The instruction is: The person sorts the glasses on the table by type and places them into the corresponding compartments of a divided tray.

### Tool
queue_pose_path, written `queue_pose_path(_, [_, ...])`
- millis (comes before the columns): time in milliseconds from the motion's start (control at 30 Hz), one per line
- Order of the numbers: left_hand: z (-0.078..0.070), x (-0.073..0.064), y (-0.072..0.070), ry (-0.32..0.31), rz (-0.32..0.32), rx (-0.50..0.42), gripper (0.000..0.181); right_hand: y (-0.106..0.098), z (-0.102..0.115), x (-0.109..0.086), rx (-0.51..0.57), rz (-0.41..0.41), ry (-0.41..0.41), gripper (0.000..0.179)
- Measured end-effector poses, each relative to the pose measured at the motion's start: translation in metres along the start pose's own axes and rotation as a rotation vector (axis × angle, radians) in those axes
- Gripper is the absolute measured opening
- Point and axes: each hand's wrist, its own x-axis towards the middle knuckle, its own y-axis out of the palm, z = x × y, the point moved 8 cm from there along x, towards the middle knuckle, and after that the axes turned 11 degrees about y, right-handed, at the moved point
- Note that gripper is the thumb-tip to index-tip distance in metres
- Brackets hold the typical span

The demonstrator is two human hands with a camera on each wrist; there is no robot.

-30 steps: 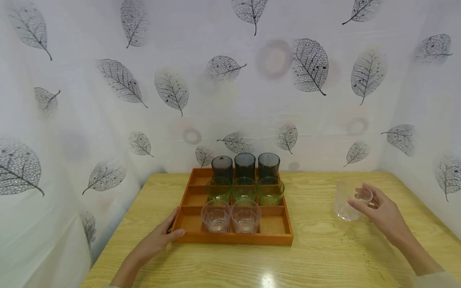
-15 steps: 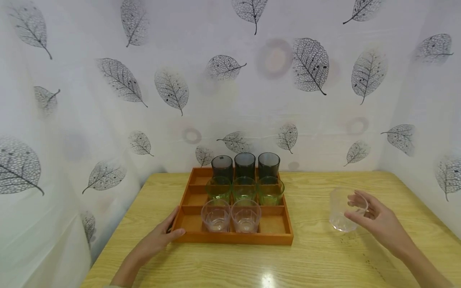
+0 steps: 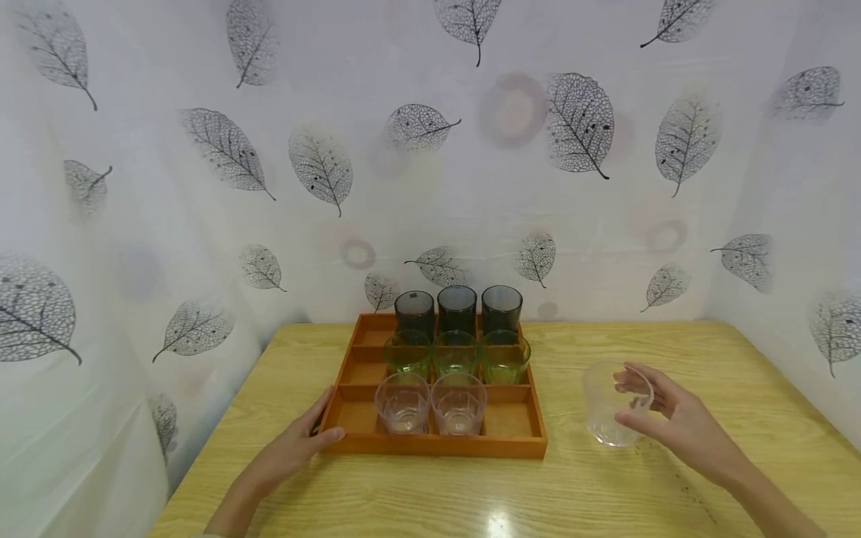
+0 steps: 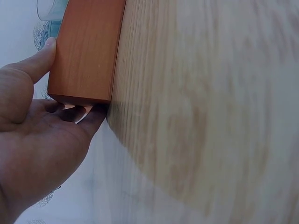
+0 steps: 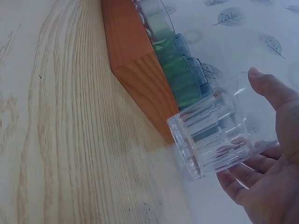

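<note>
My right hand (image 3: 679, 426) holds a clear glass (image 3: 605, 418) to the right of the wooden tray (image 3: 437, 446), thumb on one side and fingers on the other. In the right wrist view the glass (image 5: 210, 135) shows a ribbed lower part, its base toward the tray's corner. With my left hand (image 3: 289, 452) I grip the tray's front left corner, the thumb over the front rim and the fingers along the side. Two clear glasses (image 3: 403, 407) stand in the tray's front row, left of a bare compartment (image 3: 510, 421) at the right end.
Behind the clear glasses, three green glasses (image 3: 457, 359) fill part of the middle row, and three dark grey glasses (image 3: 457, 310) stand in the back row. The tray lies on a light wood table (image 3: 403, 497), with a leaf-patterned curtain (image 3: 444, 187) behind.
My right hand has carried the clear glass leftward and toward me, closer to the tray. The left hand and the tray have stayed where they were.
</note>
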Motion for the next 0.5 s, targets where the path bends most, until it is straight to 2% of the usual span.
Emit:
queue_pose_path(267, [0.0, 0.001, -0.001, 0.008, 0.006, -0.012, 0.085, 0.016, 0.019, 0.004, 0.001, 0.018, -0.059, 0.074])
queue_pose_path(500, [0.0, 0.0, -0.001, 0.001, 0.005, -0.013, 0.084, 0.031, 0.036, 0.011, 0.004, 0.043, -0.075, 0.074])
